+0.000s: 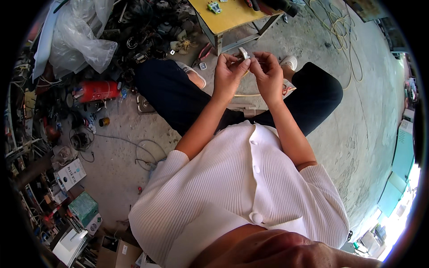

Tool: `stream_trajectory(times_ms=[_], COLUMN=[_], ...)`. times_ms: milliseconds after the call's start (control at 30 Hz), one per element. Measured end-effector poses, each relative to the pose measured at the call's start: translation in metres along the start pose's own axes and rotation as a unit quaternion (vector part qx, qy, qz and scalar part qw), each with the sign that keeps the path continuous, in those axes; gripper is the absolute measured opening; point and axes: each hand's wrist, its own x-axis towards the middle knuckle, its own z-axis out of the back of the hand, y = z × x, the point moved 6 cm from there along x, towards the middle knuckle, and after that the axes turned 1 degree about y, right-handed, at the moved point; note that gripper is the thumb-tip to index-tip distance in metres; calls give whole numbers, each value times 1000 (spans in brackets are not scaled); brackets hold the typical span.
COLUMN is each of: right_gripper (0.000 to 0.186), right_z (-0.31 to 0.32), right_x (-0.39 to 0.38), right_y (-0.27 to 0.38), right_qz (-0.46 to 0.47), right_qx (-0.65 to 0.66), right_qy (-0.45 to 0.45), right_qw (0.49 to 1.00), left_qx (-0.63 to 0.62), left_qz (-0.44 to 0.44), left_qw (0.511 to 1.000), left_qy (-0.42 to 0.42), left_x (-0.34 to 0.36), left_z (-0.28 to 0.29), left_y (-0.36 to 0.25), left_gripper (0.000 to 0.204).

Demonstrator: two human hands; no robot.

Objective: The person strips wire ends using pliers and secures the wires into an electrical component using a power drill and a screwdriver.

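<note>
Between my knees, both hands are raised close together, fingertips nearly meeting. My left hand (229, 77) pinches a small white plastic piece (244, 52), which looks like part of an electrical fitting; its exact kind is too small to tell. My right hand (268, 77) is closed at the fingertips beside that piece. Whatever it pinches, perhaps a thin wire end, is hidden by the fingers. Below the hands a pale cord (246, 94) runs across, partly behind my right wrist. An orange-handled tool (286, 90) shows by my right leg.
A yellow-topped table (228, 18) stands ahead, bearing a small green-and-white part (214, 7). Red-handled pliers (205, 52) lie near my left foot. Scrap, a plastic bag (82, 40) and a red cylinder (98, 91) crowd the left. Coiled hose (338, 31) lies on the concrete at far right.
</note>
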Motion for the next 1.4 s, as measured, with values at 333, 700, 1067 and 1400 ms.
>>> stream_trajectory(times_ms=[333,700,1067,1400], right_gripper=[14,20,25,23], right_z=[-7,-5,-8,-6], right_x=[5,1,-3,2], right_y=[-7,-23,-29,-25], right_qz=[33,-142,-216,-156], right_qx=[-1,253,300,277], right_qy=[56,99,189,169], right_qw=[998,952,910,933], left_qx=[-70,266,329,419], left_qz=[63,-206,-283,-352], left_qw=[995,942,901,837], left_qy=[-12,15,-2,21], left_x=[0,-4,-14,-19], left_z=[12,-7,-12,-17], left_y=[8,-28,-40,-49], left_gripper=[30,33,37,41])
